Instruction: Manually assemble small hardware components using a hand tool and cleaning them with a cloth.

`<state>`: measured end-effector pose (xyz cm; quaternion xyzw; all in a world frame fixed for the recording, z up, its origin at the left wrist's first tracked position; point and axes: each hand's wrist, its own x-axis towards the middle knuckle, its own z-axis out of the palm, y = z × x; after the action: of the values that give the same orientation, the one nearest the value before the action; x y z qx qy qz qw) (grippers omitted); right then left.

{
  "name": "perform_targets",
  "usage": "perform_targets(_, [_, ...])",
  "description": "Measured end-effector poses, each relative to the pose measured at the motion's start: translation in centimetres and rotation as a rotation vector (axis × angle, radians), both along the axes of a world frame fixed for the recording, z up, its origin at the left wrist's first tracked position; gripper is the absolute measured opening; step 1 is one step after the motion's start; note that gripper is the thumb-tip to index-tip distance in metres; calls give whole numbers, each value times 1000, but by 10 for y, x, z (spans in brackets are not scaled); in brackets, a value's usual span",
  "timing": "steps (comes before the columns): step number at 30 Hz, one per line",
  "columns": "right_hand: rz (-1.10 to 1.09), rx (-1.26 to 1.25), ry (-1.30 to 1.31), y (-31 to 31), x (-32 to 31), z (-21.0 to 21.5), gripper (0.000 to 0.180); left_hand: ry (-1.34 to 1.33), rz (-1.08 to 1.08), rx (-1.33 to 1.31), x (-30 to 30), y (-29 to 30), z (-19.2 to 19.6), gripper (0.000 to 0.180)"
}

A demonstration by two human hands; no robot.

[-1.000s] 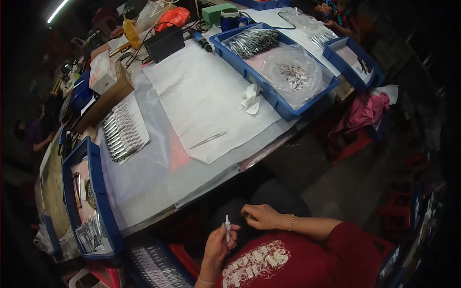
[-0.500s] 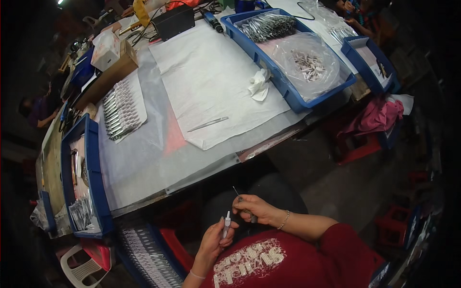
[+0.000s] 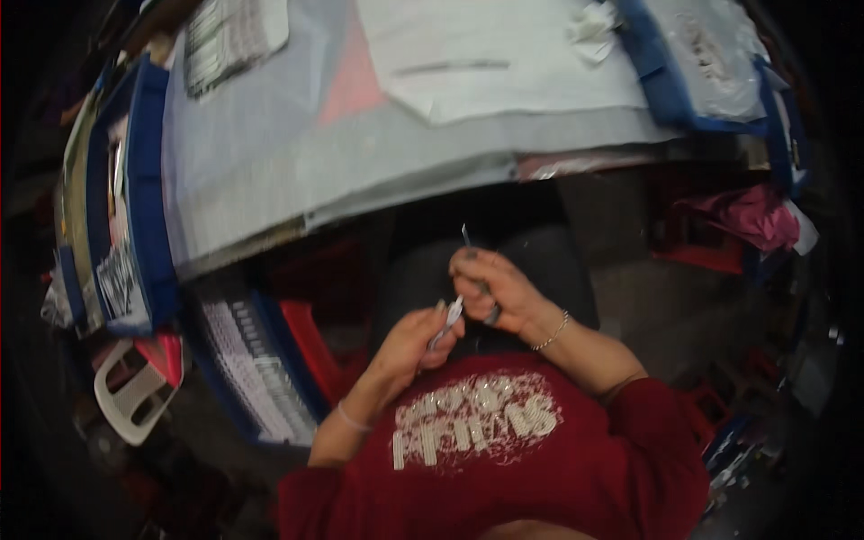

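Observation:
Low over my lap, my left hand [image 3: 419, 340] pinches a slim grey-white piece [image 3: 447, 326] with a narrow tip pointing up towards the right hand. Just right of it and slightly farther off, my right hand [image 3: 497, 286] is closed round a thin pointed tool [image 3: 465, 236]. The tool's fine tip sticks out beyond the fingers, and a grey end shows below the palm; its exact kind is too blurred to tell. The two hands are very close together, and I cannot tell whether the piece touches the right hand.
Ahead is a table with a white sheet [image 3: 504, 90], a slim metal tool [image 3: 450, 66] and crumpled tissue [image 3: 594, 31]. Rows of metal pieces [image 3: 236, 40] lie left. Blue trays [image 3: 151, 193] flank it. Another tray [image 3: 261, 369] of parts sits low left, near a red stool [image 3: 315, 346].
The view has tipped down and turned, so the table sits higher and my hands nearer the middle. The pale piece leans more to the right. Both hands keep their holds.

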<state>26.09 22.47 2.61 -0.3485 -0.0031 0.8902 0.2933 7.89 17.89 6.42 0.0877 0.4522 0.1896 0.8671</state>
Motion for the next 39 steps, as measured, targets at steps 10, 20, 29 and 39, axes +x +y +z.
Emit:
perform_targets(10, [470,844,-887,-16,32,41,52,56,109,143,-10,-2,-18,28])
perform_targets(20, [546,1437,-1033,-27,38,67,36,75,92,183,-7,-8,-31,23])
perform_targets(29, [479,1498,-1114,-28,30,61,34,166,67,231,-4,-11,-31,22])
perform_targets(39, [530,1227,-1136,-28,30,58,25,693,-211,851,10,-18,-39,14])
